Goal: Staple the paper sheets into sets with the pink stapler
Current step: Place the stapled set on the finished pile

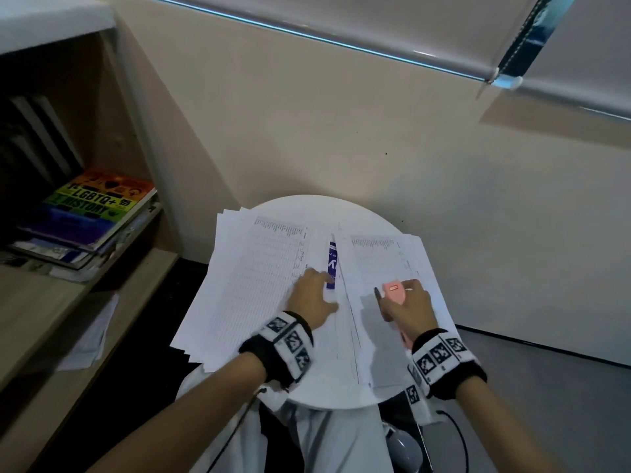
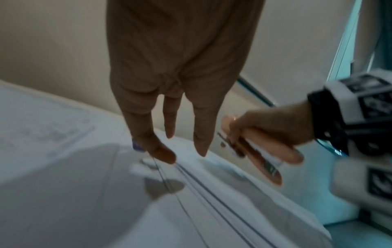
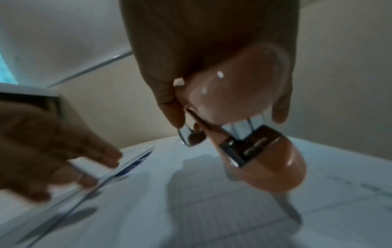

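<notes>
Two spreads of printed white paper sheets cover a small round white table (image 1: pixel 317 206): a left pile (image 1: pixel 252 278) and a right pile (image 1: pixel 386 264). My left hand (image 1: pixel 312 297) lies with straight fingers on the inner edge of the left pile (image 2: pixel 63 167), fingertips (image 2: pixel 165 156) touching the sheet edges. My right hand (image 1: pixel 406 303) grips the pink stapler (image 1: pixel 392 290) just above the right pile (image 3: pixel 212 201). The stapler (image 3: pixel 250 117) points down with its metal anvil showing and nothing between its jaws. The stapler (image 2: pixel 260 156) also shows in the left wrist view.
A blue strip (image 1: pixel 332 264) shows between the two piles. A wooden shelf unit (image 1: pixel 44 302) stands at the left with a stack of books (image 1: pixel 88 220) and loose paper (image 1: pixel 90 332). A beige wall runs behind the table. My lap is under the table's near edge.
</notes>
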